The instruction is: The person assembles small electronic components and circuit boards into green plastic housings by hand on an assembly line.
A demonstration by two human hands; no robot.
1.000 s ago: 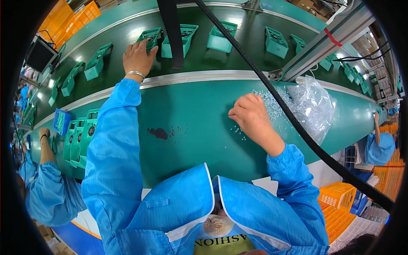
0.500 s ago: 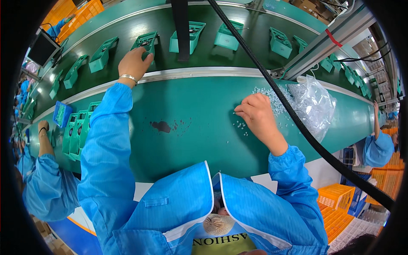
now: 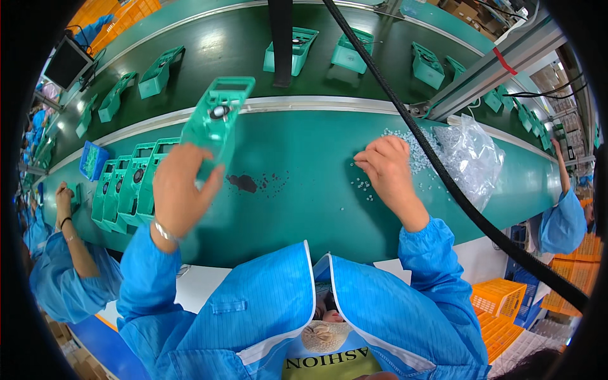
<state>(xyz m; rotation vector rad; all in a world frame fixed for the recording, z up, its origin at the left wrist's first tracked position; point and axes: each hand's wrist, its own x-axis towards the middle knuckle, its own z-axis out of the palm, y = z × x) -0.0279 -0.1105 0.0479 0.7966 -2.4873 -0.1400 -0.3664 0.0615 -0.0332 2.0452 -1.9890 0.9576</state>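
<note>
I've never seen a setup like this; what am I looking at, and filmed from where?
No robot here: a person works bare-handed. The view comes from a fisheye camera worn on the head, looking down, so straight edges bend. The left hand holds a green plastic case. The right hand is over the green table, fingers bunched; whether they pinch anything is too small to tell. Small clear pieces lie near it, beside a clear plastic bag. More green cases stand in a row at left; similar cases sit on the dark belt beyond.

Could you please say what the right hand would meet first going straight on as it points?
The right hand would probably meet the pale rail edging the dark belt, though the hand's height is unclear.
</note>
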